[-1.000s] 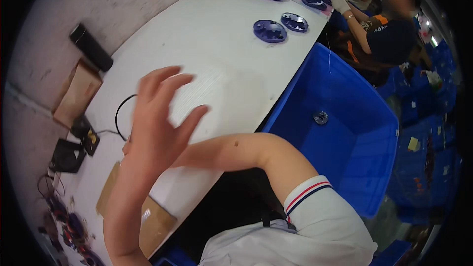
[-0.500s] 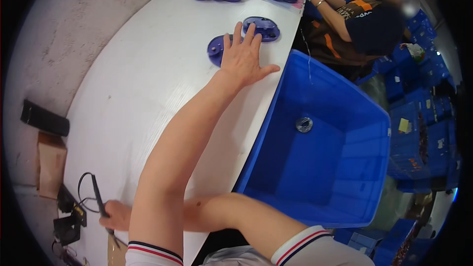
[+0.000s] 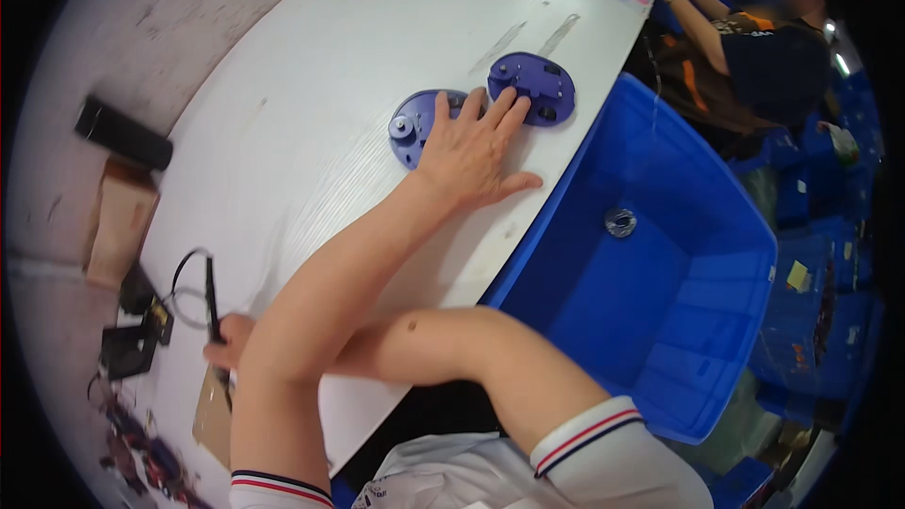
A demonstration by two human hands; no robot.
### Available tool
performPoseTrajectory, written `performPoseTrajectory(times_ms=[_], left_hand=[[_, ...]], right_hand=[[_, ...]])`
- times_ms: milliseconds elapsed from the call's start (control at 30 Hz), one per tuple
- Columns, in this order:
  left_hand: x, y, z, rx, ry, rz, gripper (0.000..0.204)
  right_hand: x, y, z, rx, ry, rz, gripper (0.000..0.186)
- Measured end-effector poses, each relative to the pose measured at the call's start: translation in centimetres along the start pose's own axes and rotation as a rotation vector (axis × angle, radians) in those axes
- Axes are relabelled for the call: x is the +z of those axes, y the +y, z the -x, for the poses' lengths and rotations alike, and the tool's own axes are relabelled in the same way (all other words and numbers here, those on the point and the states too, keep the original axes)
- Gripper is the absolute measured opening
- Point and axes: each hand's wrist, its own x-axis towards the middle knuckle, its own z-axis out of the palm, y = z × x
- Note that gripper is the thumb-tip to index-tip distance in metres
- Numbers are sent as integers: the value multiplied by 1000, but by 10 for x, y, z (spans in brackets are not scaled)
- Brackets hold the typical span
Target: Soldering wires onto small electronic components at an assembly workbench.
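Far left, the right hand (image 3: 239,339) grips a black pen-shaped tool (image 3: 211,290). Near the middle, on a white table (image 3: 292,160), a purple oval shell (image 3: 407,128) lies partly under the spread, palm-down left hand (image 3: 467,160), which also overlaps a second purple shell (image 3: 542,83) just to the right.

Blue bin (image 3: 707,320): open-topped, beside the counter's (image 3: 311,123) right edge.
Shiny ring (image 3: 629,227): inside the bin.
Black cylinder (image 3: 123,132): along the counter's left edge, near the wall (image 3: 104,66).
Cardboard box (image 3: 121,221): just beside the cylinder.
Co-worker (image 3: 778,71): by the counter's far right corner.
Blue crates (image 3: 815,320): stacked beyond the bin.
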Motion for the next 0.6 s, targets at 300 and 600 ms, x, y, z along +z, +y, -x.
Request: performPoseTrajectory(times_ms=[300,600], left_hand=[[-85,8,161,-220,3,-7,82],[-93,33,140,-808,-296,-125,87]], right_hand=[[33,-2,10,-40,265,-125,23],[54,3,-4,-108,233,-189,19]])
